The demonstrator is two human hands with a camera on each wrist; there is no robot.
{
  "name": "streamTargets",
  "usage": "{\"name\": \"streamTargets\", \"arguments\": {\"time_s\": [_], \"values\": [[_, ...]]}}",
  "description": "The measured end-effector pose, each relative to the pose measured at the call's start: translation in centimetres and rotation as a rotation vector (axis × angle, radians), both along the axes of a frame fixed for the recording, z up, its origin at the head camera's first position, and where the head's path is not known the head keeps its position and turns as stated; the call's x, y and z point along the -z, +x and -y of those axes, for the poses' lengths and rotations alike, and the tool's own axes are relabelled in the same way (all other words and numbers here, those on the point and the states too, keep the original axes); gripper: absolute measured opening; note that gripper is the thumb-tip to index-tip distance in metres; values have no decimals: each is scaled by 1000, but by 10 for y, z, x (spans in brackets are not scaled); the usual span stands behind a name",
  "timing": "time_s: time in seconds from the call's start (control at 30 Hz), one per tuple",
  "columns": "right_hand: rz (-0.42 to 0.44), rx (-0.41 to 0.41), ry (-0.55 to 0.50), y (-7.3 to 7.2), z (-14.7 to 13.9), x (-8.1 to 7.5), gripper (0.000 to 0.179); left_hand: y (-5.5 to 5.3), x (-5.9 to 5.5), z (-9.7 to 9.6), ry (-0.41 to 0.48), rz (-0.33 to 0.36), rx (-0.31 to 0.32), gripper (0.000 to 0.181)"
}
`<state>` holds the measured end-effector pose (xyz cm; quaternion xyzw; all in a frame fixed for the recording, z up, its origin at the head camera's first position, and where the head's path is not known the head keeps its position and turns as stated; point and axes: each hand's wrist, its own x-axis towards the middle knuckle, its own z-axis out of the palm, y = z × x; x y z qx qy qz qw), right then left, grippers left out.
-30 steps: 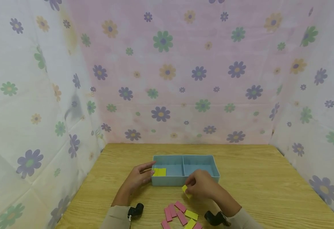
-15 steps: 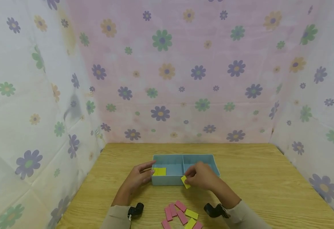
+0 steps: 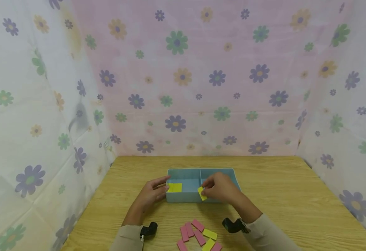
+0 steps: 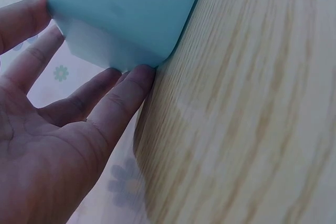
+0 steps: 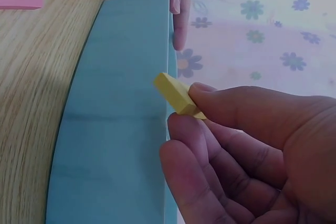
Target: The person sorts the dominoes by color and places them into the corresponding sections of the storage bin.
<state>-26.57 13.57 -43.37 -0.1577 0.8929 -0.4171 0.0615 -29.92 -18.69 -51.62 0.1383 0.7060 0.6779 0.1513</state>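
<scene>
My right hand [image 3: 222,190] pinches a yellow rectangular block [image 5: 177,95] between thumb and fingers. It holds the block over the front rim of a blue two-compartment box [image 3: 183,197], near the divider [image 3: 200,177]. Against the box's left end, the fairly straight fingers of my left hand [image 3: 151,193] touch the wall; the left wrist view shows the fingertips [image 4: 140,74] low on that end. Several yellow blocks [image 3: 174,188] lie side by side in the front left corner of the left compartment. My right hand partly hides the right compartment.
In front of the box, several pink blocks [image 3: 199,238] lie loose on the wooden table [image 3: 283,202], with yellow blocks [image 3: 210,234] among them. Flowered cloth [image 3: 195,104] hangs behind the table and along both sides.
My right hand has moved away from me and upward with the yellow block, from in front of the box to its front rim. The left hand stays at the box's left end.
</scene>
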Motion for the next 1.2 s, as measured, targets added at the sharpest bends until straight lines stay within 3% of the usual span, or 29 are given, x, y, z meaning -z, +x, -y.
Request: {"name": "streamTargets", "arguments": {"time_s": [0.67,1.2], "values": [[63,12,-67,-2,9,4,18,-1,8,-1,14,-13,18,59],[64,51,-71,-9,20,3,20,1,0,0,5,-13,4,58]]}}
